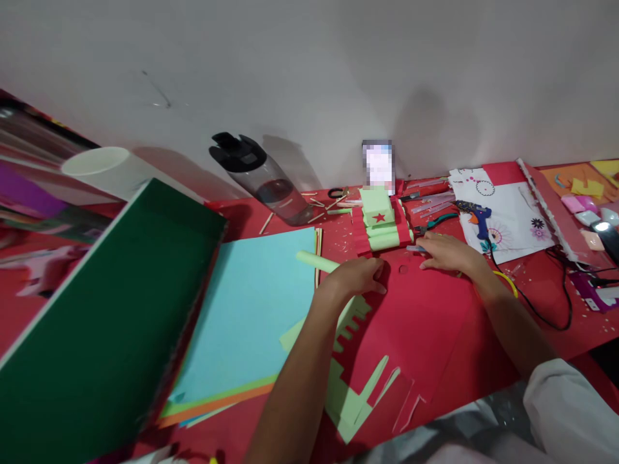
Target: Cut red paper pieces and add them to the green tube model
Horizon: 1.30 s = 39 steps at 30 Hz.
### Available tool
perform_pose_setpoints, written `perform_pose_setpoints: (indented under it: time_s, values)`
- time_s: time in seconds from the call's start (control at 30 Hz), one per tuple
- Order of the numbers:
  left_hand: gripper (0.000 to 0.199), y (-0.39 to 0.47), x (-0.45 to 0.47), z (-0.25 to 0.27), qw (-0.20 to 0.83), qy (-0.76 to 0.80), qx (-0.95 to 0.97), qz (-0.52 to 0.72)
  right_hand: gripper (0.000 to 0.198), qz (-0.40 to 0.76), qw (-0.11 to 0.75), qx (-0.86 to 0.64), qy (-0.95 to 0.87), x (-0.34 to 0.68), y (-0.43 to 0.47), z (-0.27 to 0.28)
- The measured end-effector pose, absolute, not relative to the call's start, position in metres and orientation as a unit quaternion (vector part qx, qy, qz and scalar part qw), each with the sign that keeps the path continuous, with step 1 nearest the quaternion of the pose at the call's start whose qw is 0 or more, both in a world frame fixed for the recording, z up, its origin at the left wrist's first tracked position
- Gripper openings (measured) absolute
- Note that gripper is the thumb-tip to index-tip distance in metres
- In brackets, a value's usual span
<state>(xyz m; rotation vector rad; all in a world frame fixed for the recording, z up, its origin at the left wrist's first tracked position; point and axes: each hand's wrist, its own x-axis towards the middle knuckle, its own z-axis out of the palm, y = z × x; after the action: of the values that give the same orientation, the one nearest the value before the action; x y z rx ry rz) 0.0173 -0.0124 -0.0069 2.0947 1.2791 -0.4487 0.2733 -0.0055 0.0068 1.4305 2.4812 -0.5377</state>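
A sheet of red paper point(416, 322) lies in front of me, with a small circle point(403, 269) marked near its top. My left hand point(358, 278) rests at the sheet's upper left, its fingers bent and the thumb apart, with nothing visible in it. At the upper right is my right hand point(445, 252), fingers apart; a short translucent stick point(414, 249) lies by its fingertips, and I cannot tell whether they touch. Just beyond both hands stands a light green paper tank model point(378, 216) with red strips and a red star. Notched green paper point(352, 406) sits partly beneath my left forearm.
To the left are blue paper point(256, 296) on a stack of coloured sheets, a green box or board point(111, 322) and a leaning bottle point(275, 190). A phone point(378, 164) leans on the wall. Pliers point(438, 222) and a corded glue gun point(478, 216) lie right.
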Motion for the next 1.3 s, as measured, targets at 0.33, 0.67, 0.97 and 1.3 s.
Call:
perform_pose_setpoints:
  time_s: [0.33,0.67,0.97,1.3]
  values:
    - [0.023,-0.014,0.020,0.000,0.323,0.489,0.791,-0.174,0.033,-0.220,0.089,0.455,0.858,0.275,-0.003,0.001]
    - [0.024,-0.013,0.017,-0.004,0.326,0.488,0.792,-0.168,0.032,-0.210,0.085,0.459,0.859,0.271,-0.005,0.005]
    - [0.026,-0.012,0.017,-0.008,0.325,0.485,0.794,-0.170,0.055,-0.197,0.097,0.481,0.849,0.276,-0.002,-0.001]
    - [0.025,-0.013,0.017,-0.007,0.319,0.488,0.795,-0.168,0.030,-0.202,0.116,0.464,0.854,0.277,0.003,-0.006]
